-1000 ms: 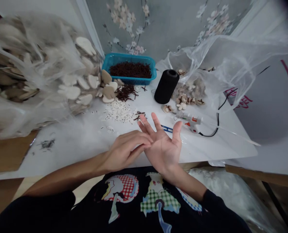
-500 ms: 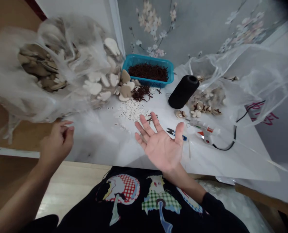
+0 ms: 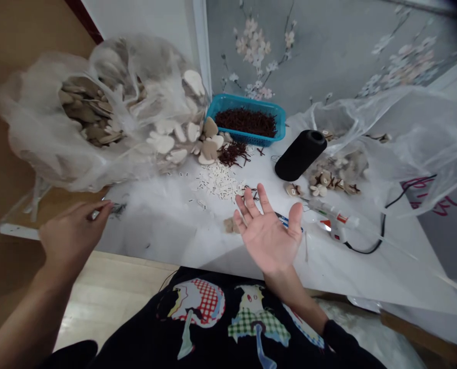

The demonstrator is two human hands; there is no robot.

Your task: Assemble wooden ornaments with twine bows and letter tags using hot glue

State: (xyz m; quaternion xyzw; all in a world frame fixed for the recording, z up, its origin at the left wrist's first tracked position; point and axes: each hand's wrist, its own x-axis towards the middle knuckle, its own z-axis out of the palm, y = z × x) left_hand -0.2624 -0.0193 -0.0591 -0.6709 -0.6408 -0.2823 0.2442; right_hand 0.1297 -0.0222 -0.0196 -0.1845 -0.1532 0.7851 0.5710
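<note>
My left hand (image 3: 76, 230) is closed in a pinch at the table's left front edge, beside a dark smudge or small dark bits (image 3: 117, 209); what its fingers hold is too small to name. My right hand (image 3: 272, 233) is palm up with its fingers spread, holding nothing, above the front middle of the white table (image 3: 166, 230). Partly behind its fingers lie a beige piece (image 3: 230, 225) and blue-handled snips (image 3: 284, 219). Beyond the fingertips are a heap of small white tags (image 3: 218, 182) and brown bows (image 3: 234, 152).
A blue basket (image 3: 247, 134) of brown bows stands at the back. Plastic bags of felt pieces (image 3: 108, 118) fill the left. Rightward are a black cylinder (image 3: 300, 155), finished-looking felt pieces (image 3: 334, 183), another plastic bag (image 3: 413, 138) and a glue gun (image 3: 334, 218) with its cord.
My left hand has closed into a pinch and moved slightly left. The beige piece and dark bits now show on the table. The whole view has shifted; my right hand stays open.
</note>
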